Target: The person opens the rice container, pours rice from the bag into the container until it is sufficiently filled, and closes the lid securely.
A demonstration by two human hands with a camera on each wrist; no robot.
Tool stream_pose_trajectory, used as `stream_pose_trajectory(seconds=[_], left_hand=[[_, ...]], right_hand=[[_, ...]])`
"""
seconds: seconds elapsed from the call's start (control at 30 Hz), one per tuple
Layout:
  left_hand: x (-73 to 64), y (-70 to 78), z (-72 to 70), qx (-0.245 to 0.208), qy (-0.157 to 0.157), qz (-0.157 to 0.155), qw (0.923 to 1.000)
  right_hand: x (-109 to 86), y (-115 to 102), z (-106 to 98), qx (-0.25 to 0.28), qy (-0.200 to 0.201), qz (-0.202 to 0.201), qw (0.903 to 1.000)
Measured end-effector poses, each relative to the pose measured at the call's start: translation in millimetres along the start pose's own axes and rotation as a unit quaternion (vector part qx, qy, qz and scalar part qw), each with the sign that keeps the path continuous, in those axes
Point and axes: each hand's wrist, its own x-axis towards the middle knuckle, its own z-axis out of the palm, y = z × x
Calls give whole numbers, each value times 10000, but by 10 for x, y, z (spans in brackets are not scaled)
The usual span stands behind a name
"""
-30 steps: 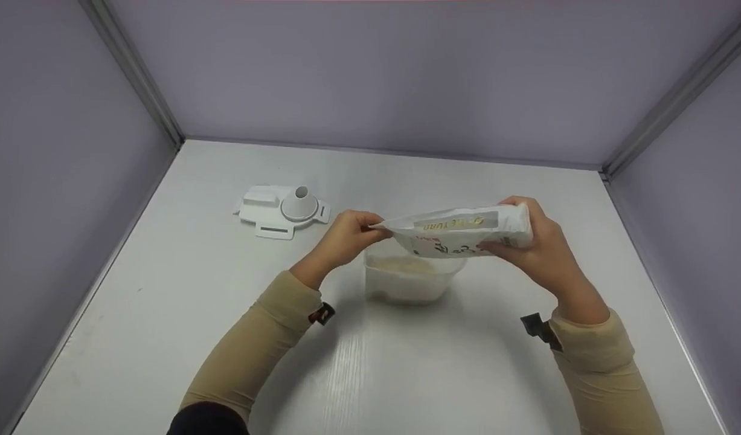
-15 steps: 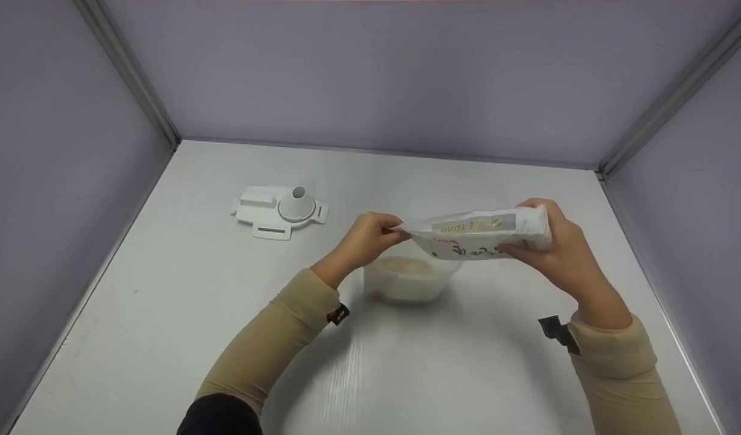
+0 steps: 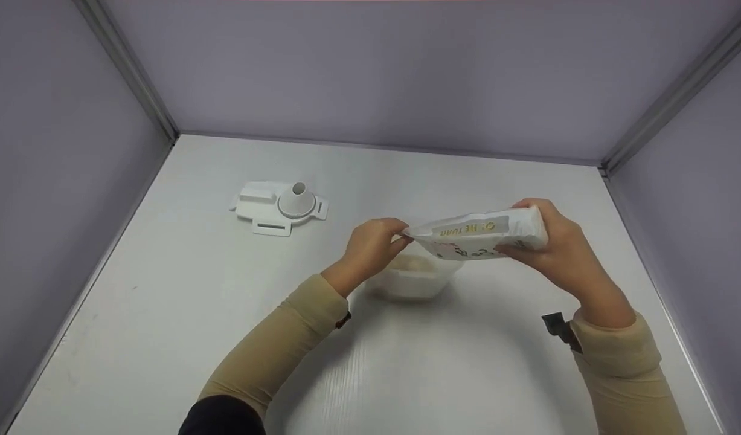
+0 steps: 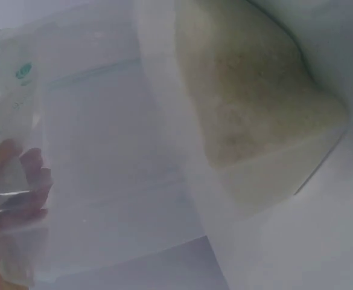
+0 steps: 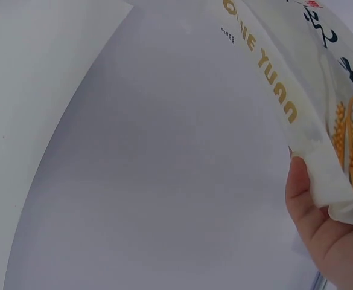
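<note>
A white printed bag (image 3: 476,235) is held tilted almost flat above a translucent plastic container (image 3: 412,287). My right hand (image 3: 557,248) grips its bottom end, thumb on one side and fingers on the other; the right wrist view shows gold lettering and cereal ears on the bag (image 5: 263,66). With thumb and fingers, my left hand (image 3: 373,244) pinches the edge of the bag's narrow end. Pale, fine contents (image 4: 254,90) cover the container's inside in the left wrist view; their exact kind is unclear. The bag and left hand partly hide the container's rim.
A white plastic piece with a cone-shaped spout (image 3: 296,202) and slotted tabs lies at the back left of the white table (image 3: 165,290). Grey-lilac panels (image 3: 370,72) enclose the table at the back and both sides.
Both hands and the bag have shifted slightly right over the container, mostly in the first half second. My left hand has since turned at the bag's edge. The hold on the bag stays.
</note>
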Motion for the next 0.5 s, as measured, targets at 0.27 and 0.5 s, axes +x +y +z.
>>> stream_pose_trajectory(seconds=[0.27, 0.5], left_hand=[[21, 20, -12, 279, -7, 9, 9996], [-17, 21, 8, 564, 128, 226, 9981]], right_hand=[[43, -30, 7, -132, 150, -238, 9995], [39, -49, 46, 269, 681, -411, 9965]])
